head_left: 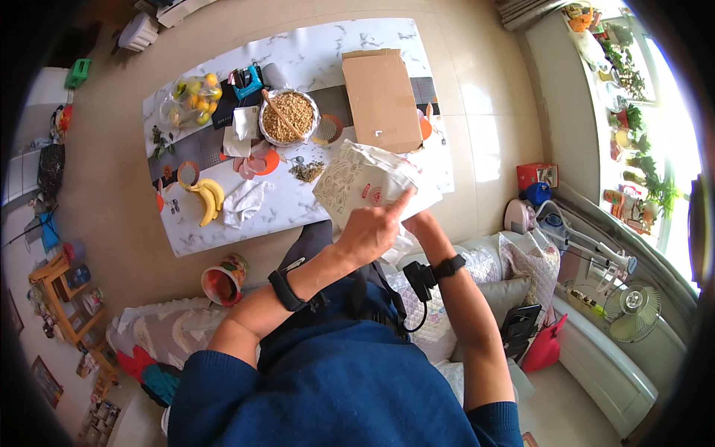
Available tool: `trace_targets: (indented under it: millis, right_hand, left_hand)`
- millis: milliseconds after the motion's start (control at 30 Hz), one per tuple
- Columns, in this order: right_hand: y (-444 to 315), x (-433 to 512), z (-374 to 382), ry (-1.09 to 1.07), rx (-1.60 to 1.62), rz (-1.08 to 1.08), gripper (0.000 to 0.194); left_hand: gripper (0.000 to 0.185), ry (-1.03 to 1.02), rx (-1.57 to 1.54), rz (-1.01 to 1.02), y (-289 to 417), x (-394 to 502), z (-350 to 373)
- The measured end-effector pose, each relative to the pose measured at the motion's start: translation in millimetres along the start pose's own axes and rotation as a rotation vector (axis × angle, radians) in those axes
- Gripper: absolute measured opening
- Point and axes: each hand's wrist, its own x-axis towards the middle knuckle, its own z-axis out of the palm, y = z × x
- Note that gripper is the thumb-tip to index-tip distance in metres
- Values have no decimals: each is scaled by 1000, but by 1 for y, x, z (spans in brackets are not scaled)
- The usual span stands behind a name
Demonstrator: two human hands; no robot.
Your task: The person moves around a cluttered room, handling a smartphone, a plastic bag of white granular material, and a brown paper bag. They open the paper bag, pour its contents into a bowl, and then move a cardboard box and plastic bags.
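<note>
A white printed paper bag is held tilted over the near edge of the table. My left hand is on the near side of the bag, its index finger stretched across the paper and its other fingers curled; whether they pinch the bag is unclear. The bag hides most of my right hand, which grips it from behind at its lower right. Beyond the bag lies a flat cardboard box. A foil-lined bowl of small tan pieces has a wooden utensil across it. Near it is a small heap of dry bits.
On the marble-patterned table are bananas, a white cloth, a plastic bag of fruit, napkins and a blue box. A bin stands by its near edge. Quilted seating flanks me; a fan is at right.
</note>
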Motion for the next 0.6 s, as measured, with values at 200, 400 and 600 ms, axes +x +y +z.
trace_targets:
  millis: [200,400,600]
  right_hand:
    - [5,-18,-1,185,-92,-149,40]
    - [-5,11,4,296,-83,-463,51]
    - [-51,5,-6,84,-277,-413,43]
  left_hand:
    - [66,180,-33,43,-1,6,-44]
    - [54,253,-49,-176,-17,6,-81]
    - [39,252,14,-274,-20,25,-110]
